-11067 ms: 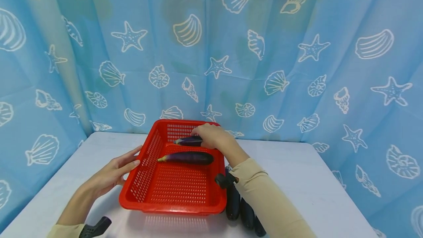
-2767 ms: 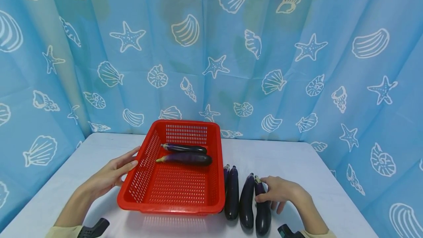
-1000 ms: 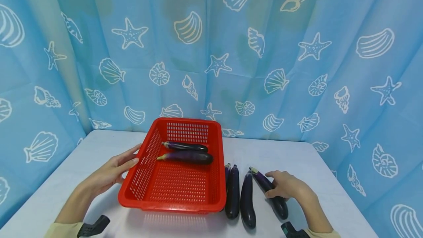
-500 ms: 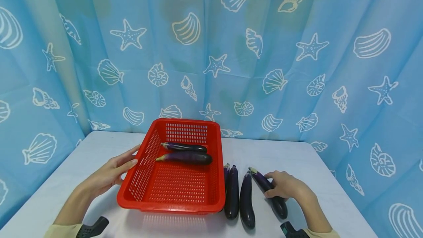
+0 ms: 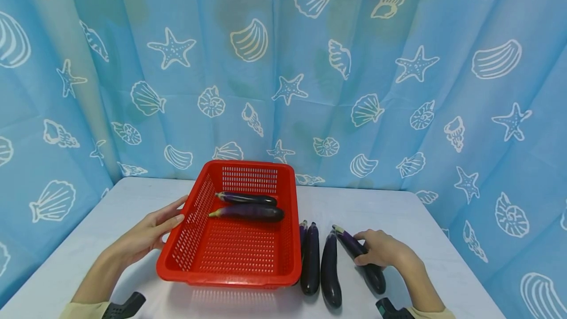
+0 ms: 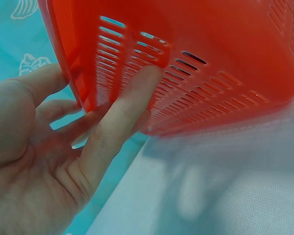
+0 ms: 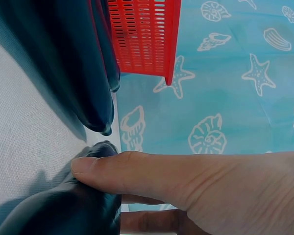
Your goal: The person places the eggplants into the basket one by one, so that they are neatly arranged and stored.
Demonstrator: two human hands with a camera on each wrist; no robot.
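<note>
My right hand (image 5: 384,250) grips a dark purple eggplant (image 5: 375,279) that lies slanted on the white table, thumb on the near side and fingers over the far side. In the right wrist view, the thumb presses on this eggplant (image 7: 59,210). My left hand (image 5: 146,233) touches the left side of a red plastic basket (image 5: 239,279). Its fairly straight fingers rest against the slotted wall in the left wrist view. Inside the basket, two eggplants lie crosswise, a slim one (image 5: 250,199) behind a thicker one (image 5: 250,212).
Between the basket and my right hand lie more eggplants: a curved one (image 5: 330,272), a straight one (image 5: 311,260), and another (image 5: 303,233) partly hidden by the basket. A blue shell-patterned curtain (image 5: 283,87) hangs behind the white table (image 5: 412,220).
Earlier my right hand was inside the basket with an eggplant. Later it held the rightmost table eggplant, which has since swung to a slant, away from its neighbour. The last half second shows no movement.
</note>
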